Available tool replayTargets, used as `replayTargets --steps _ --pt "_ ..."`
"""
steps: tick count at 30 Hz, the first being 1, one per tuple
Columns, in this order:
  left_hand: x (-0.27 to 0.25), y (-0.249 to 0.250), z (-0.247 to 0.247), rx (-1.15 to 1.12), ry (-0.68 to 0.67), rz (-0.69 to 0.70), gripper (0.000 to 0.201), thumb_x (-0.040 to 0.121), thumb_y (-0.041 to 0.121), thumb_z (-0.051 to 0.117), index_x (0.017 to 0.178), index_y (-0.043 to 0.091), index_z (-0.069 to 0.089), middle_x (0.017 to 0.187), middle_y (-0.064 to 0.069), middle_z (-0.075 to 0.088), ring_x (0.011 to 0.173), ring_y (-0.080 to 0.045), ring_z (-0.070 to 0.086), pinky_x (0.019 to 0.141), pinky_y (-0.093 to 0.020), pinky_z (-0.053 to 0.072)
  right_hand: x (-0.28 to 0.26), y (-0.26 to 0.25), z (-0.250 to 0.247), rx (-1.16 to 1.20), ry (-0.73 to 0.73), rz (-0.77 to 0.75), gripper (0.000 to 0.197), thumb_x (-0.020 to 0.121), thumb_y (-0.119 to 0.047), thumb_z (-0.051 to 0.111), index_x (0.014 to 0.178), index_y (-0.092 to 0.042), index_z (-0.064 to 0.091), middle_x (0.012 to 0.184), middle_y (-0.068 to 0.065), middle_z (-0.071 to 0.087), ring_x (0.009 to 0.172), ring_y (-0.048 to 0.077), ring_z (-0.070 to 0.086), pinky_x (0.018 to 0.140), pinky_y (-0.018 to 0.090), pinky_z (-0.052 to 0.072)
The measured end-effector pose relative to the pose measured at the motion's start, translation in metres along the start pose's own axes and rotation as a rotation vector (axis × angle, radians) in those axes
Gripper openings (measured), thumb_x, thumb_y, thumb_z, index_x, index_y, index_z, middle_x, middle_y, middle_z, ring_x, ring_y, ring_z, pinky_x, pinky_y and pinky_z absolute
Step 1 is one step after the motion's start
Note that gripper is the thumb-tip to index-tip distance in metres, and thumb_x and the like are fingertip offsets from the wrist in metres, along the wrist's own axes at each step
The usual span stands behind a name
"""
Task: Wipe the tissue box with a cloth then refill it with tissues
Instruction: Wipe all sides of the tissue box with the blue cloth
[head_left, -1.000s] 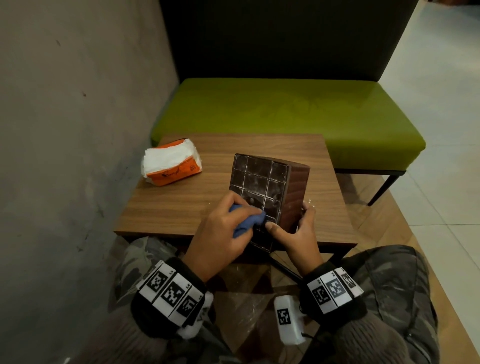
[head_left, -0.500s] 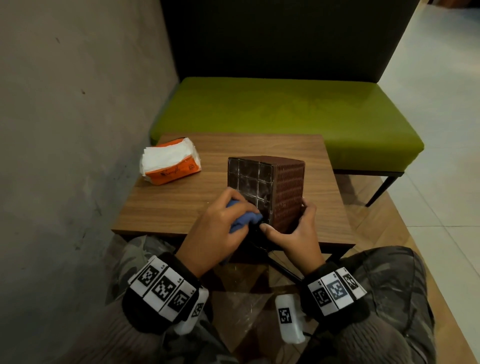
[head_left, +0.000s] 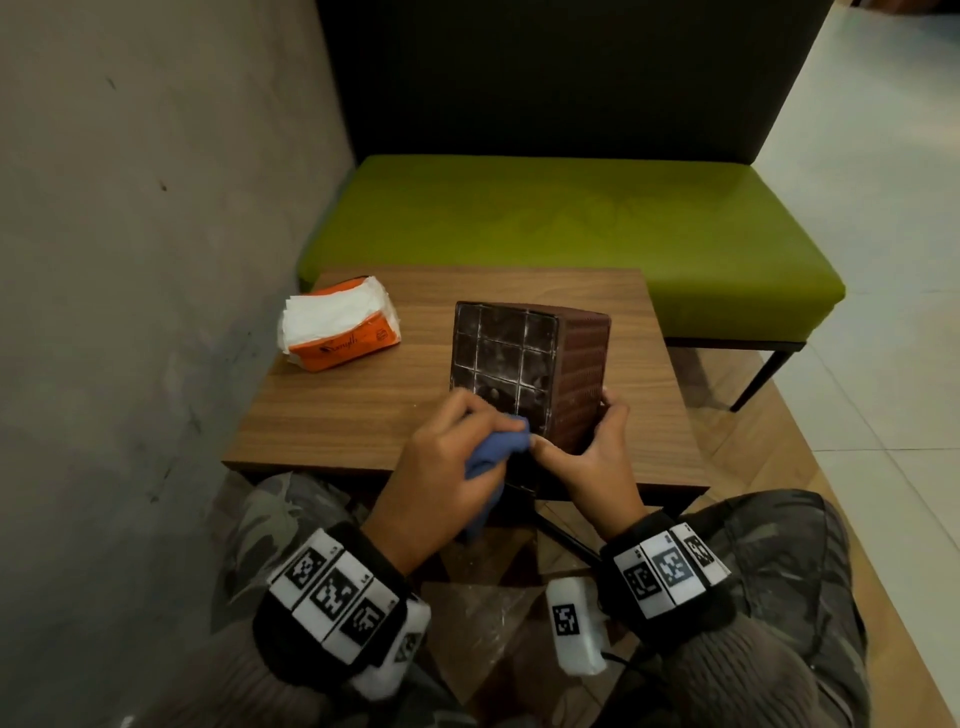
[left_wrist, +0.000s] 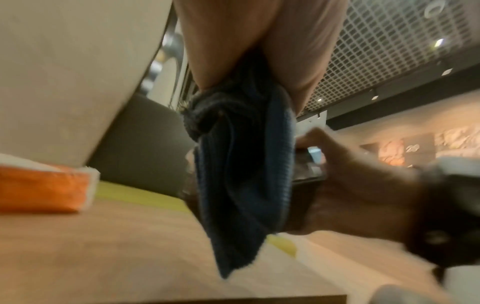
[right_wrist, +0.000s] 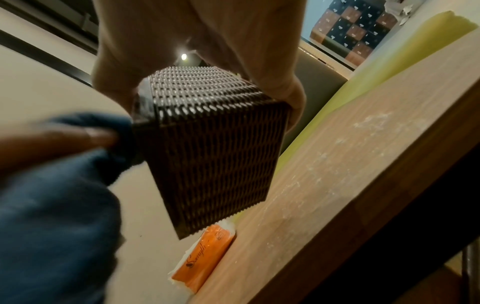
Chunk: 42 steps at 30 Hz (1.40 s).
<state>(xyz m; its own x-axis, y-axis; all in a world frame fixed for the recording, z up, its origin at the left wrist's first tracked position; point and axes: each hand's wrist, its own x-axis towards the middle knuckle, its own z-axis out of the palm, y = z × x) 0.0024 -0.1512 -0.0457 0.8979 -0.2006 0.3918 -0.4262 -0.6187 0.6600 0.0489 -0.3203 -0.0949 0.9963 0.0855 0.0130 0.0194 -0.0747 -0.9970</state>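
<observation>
A dark brown woven tissue box (head_left: 540, 369) (right_wrist: 215, 152) is tipped on its side over the table's near edge, its dusty gridded base facing me. My right hand (head_left: 589, 457) (right_wrist: 207, 61) grips its near end, thumb on the base edge and fingers round the woven side. My left hand (head_left: 441, 467) holds a bunched blue cloth (head_left: 496, 449) (left_wrist: 241, 170) against the lower left of the base. An orange pack of white tissues (head_left: 340, 322) (left_wrist: 44, 187) (right_wrist: 205, 257) lies at the table's far left.
The small wooden table (head_left: 343, 410) stands against a grey wall (head_left: 130, 260) on the left. A green bench (head_left: 571, 234) with a dark backrest lies behind it. White dust specks show on the table's right part (right_wrist: 337, 144). My knees sit under the near edge.
The box has turned more upright and swung its base toward me. My left hand with the cloth has slid along the lower part of the base; the right hand keeps its grip.
</observation>
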Motion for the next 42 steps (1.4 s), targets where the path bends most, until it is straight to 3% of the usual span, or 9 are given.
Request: replayTargets --steps 6,9,13,18,24,30,35,39,42 --pt "0.009 -0.018 -0.006 0.051 0.157 -0.148 0.031 0.078 0.001 0.066 0.106 0.015 0.067 0.093 0.013 0.046 0.085 0.004 0.051 0.075 -0.007 0.040 -0.001 -0.001 -0.003 0.108 -0.004 0.039 0.096 0.053 -0.035 0.080 0.131 -0.020 0.024 0.123 -0.001 0.052 0.112 0.013 0.057 0.088 0.028 0.052" --pt "0.007 0.001 0.007 0.010 0.132 -0.017 0.029 0.078 0.005 0.065 0.107 0.011 0.067 0.098 0.001 0.053 0.090 -0.003 0.054 0.079 -0.012 0.043 0.000 -0.002 -0.001 0.127 -0.007 0.059 0.094 0.052 -0.037 0.079 0.128 -0.020 0.026 0.121 0.003 0.054 0.107 0.012 0.060 0.085 0.026 0.054" --pt "0.011 0.008 0.009 -0.018 0.203 0.012 0.028 0.079 0.007 0.065 0.107 0.008 0.066 0.098 -0.004 0.054 0.090 -0.007 0.054 0.080 -0.014 0.043 0.000 -0.008 0.002 0.113 -0.010 0.046 0.091 0.051 -0.040 0.077 0.125 -0.022 0.028 0.116 -0.002 0.055 0.103 0.008 0.060 0.085 0.025 0.053" --pt "-0.003 0.000 0.004 0.005 0.028 0.016 0.030 0.079 0.007 0.065 0.108 0.011 0.067 0.099 -0.001 0.053 0.091 -0.004 0.053 0.081 -0.011 0.042 0.001 -0.002 -0.004 0.128 -0.049 0.061 0.070 0.077 -0.002 0.074 0.125 -0.021 0.027 0.112 -0.004 0.054 0.096 0.003 0.060 0.072 0.013 0.053" --pt "0.020 0.009 0.000 -0.001 0.230 0.003 0.028 0.080 0.013 0.059 0.107 0.009 0.067 0.101 -0.005 0.054 0.092 -0.009 0.055 0.081 -0.018 0.046 -0.003 -0.001 0.000 0.141 -0.101 0.065 0.081 0.061 -0.025 0.076 0.129 -0.019 0.031 0.114 -0.002 0.057 0.091 -0.005 0.065 0.070 0.016 0.054" --pt "0.006 0.020 0.014 0.052 0.115 0.027 0.031 0.079 0.013 0.061 0.110 0.011 0.066 0.102 0.000 0.052 0.093 -0.005 0.053 0.081 -0.010 0.042 -0.001 0.004 -0.009 0.231 -0.075 0.090 0.073 0.065 -0.018 0.069 0.128 -0.014 0.032 0.111 0.007 0.061 0.085 0.002 0.069 0.068 0.023 0.057" --pt "0.021 0.016 0.013 0.080 0.219 -0.007 0.031 0.077 0.005 0.066 0.108 0.010 0.067 0.100 -0.002 0.053 0.088 -0.007 0.054 0.078 -0.010 0.043 -0.008 0.008 -0.005 0.231 -0.085 0.114 0.090 0.051 -0.037 0.075 0.128 -0.015 0.034 0.108 0.003 0.061 0.083 0.000 0.068 0.065 0.020 0.055" --pt "0.001 0.019 0.022 0.080 0.145 -0.012 0.030 0.078 0.009 0.065 0.108 0.012 0.067 0.099 0.001 0.052 0.088 -0.005 0.054 0.077 -0.010 0.044 -0.006 0.008 -0.010 0.211 -0.060 0.105 0.069 0.074 -0.006 0.075 0.127 -0.014 0.032 0.108 0.004 0.060 0.081 -0.004 0.067 0.064 0.015 0.053" --pt "0.011 0.013 0.018 0.078 0.248 -0.065 0.030 0.079 0.008 0.065 0.109 0.013 0.066 0.101 -0.001 0.052 0.088 -0.007 0.054 0.077 -0.012 0.045 -0.006 0.007 -0.006 0.190 -0.086 0.100 0.080 0.066 -0.021 0.078 0.131 -0.016 0.031 0.114 0.003 0.059 0.089 -0.001 0.067 0.069 0.019 0.056"
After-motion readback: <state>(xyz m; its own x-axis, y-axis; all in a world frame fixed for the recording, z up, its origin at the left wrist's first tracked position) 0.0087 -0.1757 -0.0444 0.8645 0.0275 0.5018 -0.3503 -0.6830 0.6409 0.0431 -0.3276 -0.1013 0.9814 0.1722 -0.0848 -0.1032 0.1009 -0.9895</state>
